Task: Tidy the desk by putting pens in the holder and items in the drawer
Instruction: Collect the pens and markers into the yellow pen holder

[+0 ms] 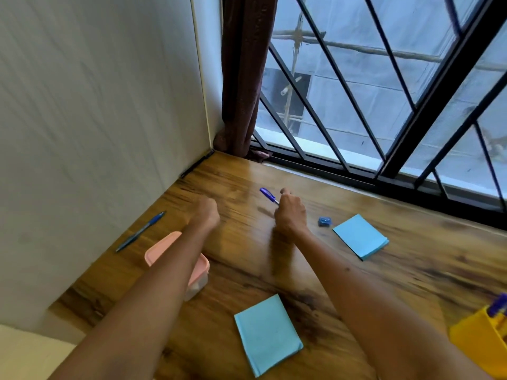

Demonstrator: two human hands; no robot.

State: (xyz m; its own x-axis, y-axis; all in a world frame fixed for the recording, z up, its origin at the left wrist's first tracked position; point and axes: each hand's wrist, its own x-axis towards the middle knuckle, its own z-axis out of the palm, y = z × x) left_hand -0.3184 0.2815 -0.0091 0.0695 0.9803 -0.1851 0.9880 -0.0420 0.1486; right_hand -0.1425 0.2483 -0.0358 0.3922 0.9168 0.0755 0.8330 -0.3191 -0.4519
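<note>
My right hand [290, 212] grips a blue pen [268, 195] above the middle of the wooden desk [384, 275], its cap end pointing up and left. My left hand [205, 212] hovers to its left with the fingers curled and nothing seen in it. A second blue pen [140, 231] lies on the desk by the left wall. The yellow pen holder [477, 344] stands at the right edge with a pen [498, 305] in it. Two light blue notepads lie flat: one [360, 236] right of my right hand, one [267, 334] near the front. A small blue sharpener [324, 221] rests between hand and notepad.
A pink-lidded box [201, 272] sits under my left forearm. A white wall [96, 133] bounds the desk on the left, and a barred window [384, 105] with a brown curtain [244, 78] runs along the back. No drawer is in view.
</note>
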